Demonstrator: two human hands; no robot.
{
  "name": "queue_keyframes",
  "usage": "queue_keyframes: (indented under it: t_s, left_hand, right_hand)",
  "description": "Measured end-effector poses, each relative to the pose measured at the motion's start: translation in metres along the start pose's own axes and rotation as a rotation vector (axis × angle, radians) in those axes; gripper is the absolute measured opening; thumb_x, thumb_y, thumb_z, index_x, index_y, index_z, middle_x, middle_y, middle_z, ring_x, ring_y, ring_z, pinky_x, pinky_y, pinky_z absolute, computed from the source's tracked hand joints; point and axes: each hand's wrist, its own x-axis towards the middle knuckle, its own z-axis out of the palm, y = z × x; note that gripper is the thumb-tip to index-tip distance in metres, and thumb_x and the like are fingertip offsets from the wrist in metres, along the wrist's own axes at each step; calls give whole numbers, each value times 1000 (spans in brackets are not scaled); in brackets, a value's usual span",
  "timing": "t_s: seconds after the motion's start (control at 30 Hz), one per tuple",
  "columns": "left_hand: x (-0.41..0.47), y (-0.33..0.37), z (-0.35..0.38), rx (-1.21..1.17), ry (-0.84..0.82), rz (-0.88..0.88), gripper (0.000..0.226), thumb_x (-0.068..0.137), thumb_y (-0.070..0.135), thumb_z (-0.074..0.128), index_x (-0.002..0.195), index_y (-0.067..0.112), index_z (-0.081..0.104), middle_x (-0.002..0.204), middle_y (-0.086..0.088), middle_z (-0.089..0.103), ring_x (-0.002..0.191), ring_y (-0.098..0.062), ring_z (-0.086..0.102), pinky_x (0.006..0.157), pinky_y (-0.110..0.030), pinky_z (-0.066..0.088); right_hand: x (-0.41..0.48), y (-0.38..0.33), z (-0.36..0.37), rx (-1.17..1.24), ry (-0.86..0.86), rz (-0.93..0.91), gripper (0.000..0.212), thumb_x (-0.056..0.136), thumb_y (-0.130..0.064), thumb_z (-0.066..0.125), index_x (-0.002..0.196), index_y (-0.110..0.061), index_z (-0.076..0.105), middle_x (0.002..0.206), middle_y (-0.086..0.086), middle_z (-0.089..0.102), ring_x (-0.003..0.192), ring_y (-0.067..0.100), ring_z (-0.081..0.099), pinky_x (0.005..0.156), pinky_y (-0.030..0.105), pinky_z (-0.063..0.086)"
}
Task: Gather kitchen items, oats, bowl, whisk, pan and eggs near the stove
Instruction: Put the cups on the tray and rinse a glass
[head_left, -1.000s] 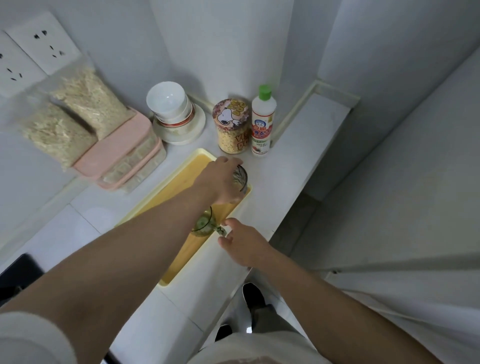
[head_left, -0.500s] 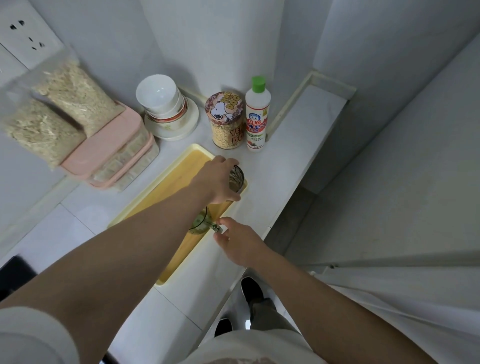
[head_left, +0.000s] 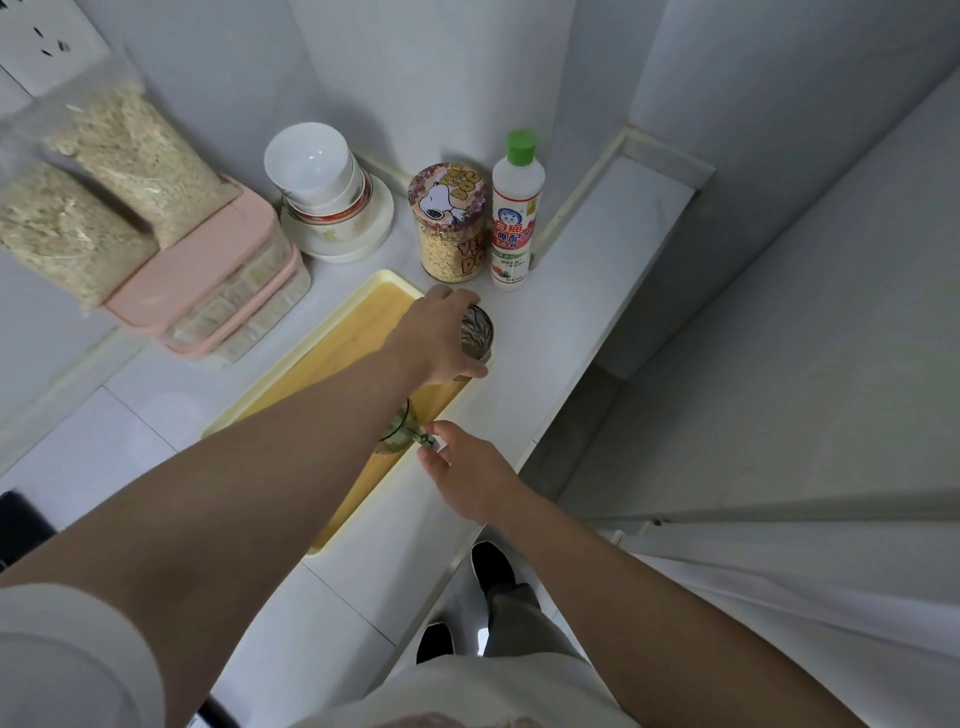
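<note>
My left hand (head_left: 436, 338) grips a clear ribbed glass (head_left: 478, 332) from above at the far end of the yellow tray (head_left: 358, 312). My right hand (head_left: 467, 478) pinches the handle of a green glass mug (head_left: 397, 434), which stands on the tray half hidden under my left forearm. A jar of oats (head_left: 452, 228) with a cartoon dog lid stands just beyond the tray. White bowls (head_left: 317, 171) are stacked on a plate to its left. No whisk, pan or eggs are in view.
A white bottle with a green cap (head_left: 517, 213) stands right of the jar. Pink-lidded boxes (head_left: 208, 270) and bags of flakes (head_left: 130, 150) sit at the left against the wall. A black stove edge (head_left: 21, 525) shows at far left. The counter's front edge runs right of the tray.
Both hands stay on their glasses in nearly the same places. The view has shifted slightly, so the counter items sit a little further left and higher in the picture.
</note>
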Motion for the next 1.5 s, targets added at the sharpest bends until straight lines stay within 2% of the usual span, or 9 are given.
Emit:
queue_keyframes:
  t_s: [0.3,0.43,0.5,0.67,0.8,0.93,1.07,1.17,1.5]
  left_hand:
    - [-9,-9,-15,-119,-31,-73,89,84,61,67,153,23,27,153,-6,38,137,-28,42,109,-41,39]
    - [-29,-30,-28,-330,167,-227,58,100,51,47,145,16,44,138,-5,57,125,-27,54,96,-33,40]
    - [-44,-41,-31,-397,238,-322,52,103,47,42,142,14,48,134,-6,59,117,-25,56,86,-28,36]
    - [-80,-58,-23,-461,239,-452,49,104,46,38,139,14,50,134,-7,59,94,-17,50,79,-28,36]
    - [-97,-56,-19,-472,226,-485,48,105,45,37,140,15,49,133,-6,59,95,-15,46,80,-28,35]
    - [-110,-51,-19,-465,233,-484,48,105,45,36,140,14,49,130,-7,60,95,-16,47,82,-27,36]
    - [-123,-50,-13,-459,236,-521,49,105,46,36,142,17,48,136,-7,58,114,-25,55,83,-28,38]
    - [-135,-48,-7,-452,249,-553,49,104,47,38,142,17,48,136,-6,58,122,-25,54,84,-26,38]
    - [-202,-45,5,-535,346,-639,47,103,46,43,141,20,48,131,2,59,109,-15,53,85,-25,38]
  right_hand:
    - [4,-1,5,89,-3,-7,47,103,-46,38,142,-22,43,120,6,67,106,23,66,98,39,51]
    - [4,-8,3,215,-19,21,41,104,-41,40,137,-18,46,109,4,69,79,11,64,61,9,50]
    - [4,-9,1,272,5,36,37,104,-38,41,135,-17,48,108,7,69,76,11,62,53,6,46]
    - [3,-11,-6,305,67,62,31,104,-36,41,127,-17,50,107,7,69,80,16,64,68,20,52]
    - [3,-12,-13,341,125,94,31,103,-38,42,127,-21,51,107,4,68,85,15,67,58,16,48]
    - [2,-11,-17,316,138,99,29,103,-39,42,125,-22,50,107,3,67,89,19,70,65,22,52]
    - [3,-8,-16,331,129,105,30,102,-41,42,125,-23,50,105,3,68,87,20,69,60,20,48]
    - [2,-6,-15,275,110,74,27,104,-36,40,122,-19,51,108,5,69,94,21,68,72,29,58]
    - [-8,-16,-8,88,53,56,22,105,-19,41,124,-9,49,110,3,69,106,21,67,75,24,54]
